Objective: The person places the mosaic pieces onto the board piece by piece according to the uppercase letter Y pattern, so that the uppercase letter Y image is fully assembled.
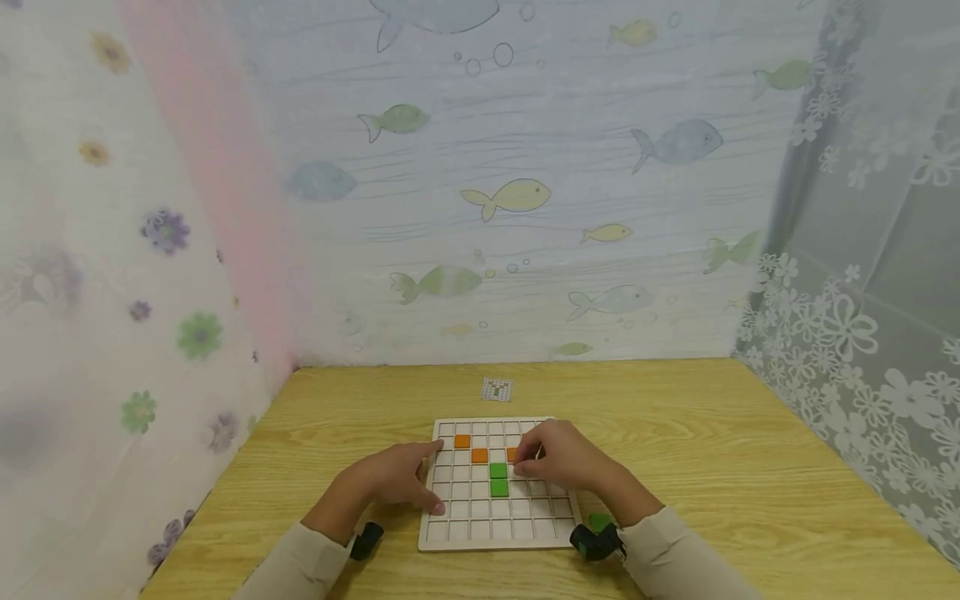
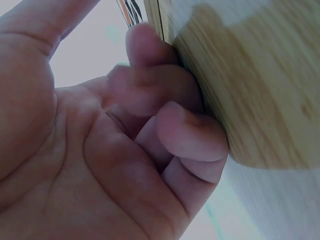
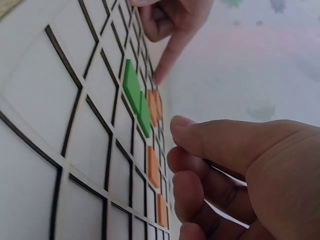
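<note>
A white grid board point(image 1: 459, 531) with a pale wooden rim lies on the table. My left hand point(image 1: 396, 477) rests at its left edge, index finger and thumb spread along the rim. In the left wrist view the other fingers point(image 2: 192, 135) bend loosely against the wood. My right hand point(image 1: 566, 457) hovers over the board's right half; no tile shows between its thumb and fingers point(image 3: 187, 192). Two green tiles point(image 1: 498, 479) sit mid-board. One orange tile point(image 1: 462, 442) is at upper left, another orange tile point(image 1: 479, 456) beside it diagonally. The right wrist view shows two more orange tiles point(image 3: 153, 167) near that hand.
A small printed pattern card point(image 1: 497, 389) lies behind the board on the wood-grain table point(image 1: 337, 417). Next to the right wrist is a loose green piece point(image 1: 600, 522), partly covered by a black wrist device point(image 1: 596, 543). Patterned curtains point(image 1: 517, 250) enclose the table.
</note>
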`<act>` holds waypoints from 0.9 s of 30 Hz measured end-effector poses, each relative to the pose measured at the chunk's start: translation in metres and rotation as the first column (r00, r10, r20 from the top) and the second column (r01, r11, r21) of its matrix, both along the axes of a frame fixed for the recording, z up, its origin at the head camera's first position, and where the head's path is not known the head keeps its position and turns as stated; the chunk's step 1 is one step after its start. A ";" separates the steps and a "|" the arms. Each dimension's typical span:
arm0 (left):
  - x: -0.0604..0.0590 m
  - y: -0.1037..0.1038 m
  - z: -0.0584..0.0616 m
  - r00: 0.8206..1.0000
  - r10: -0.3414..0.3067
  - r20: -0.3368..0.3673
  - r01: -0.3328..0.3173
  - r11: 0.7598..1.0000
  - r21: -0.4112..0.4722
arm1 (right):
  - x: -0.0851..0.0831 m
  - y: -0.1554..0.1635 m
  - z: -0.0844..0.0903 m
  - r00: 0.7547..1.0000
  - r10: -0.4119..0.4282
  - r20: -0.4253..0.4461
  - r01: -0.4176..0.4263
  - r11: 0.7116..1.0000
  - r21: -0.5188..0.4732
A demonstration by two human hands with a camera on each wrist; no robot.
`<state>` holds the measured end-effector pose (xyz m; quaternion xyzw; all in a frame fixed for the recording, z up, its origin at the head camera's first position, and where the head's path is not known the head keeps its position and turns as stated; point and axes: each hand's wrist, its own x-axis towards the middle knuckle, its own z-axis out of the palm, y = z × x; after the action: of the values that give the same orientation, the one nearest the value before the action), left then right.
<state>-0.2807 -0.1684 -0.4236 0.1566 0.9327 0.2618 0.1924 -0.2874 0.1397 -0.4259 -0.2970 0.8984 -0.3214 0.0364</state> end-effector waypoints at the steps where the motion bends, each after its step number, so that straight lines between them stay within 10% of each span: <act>1: 0.000 0.000 0.000 1.000 -0.003 -0.001 0.003 1.000 -0.001 | 0.000 0.002 0.001 1.000 0.006 0.007 -0.006 1.000 -0.003; 27: -0.005 -0.001 -0.003 0.999 -0.012 -0.036 0.011 1.000 -0.017 | -0.004 0.061 0.026 0.998 -0.028 0.057 0.030 0.999 -0.029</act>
<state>-0.2855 -0.1698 -0.4265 0.1649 0.9373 0.2499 0.1782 -0.2915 0.2012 -0.3996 -0.2754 0.8964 -0.3434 0.0528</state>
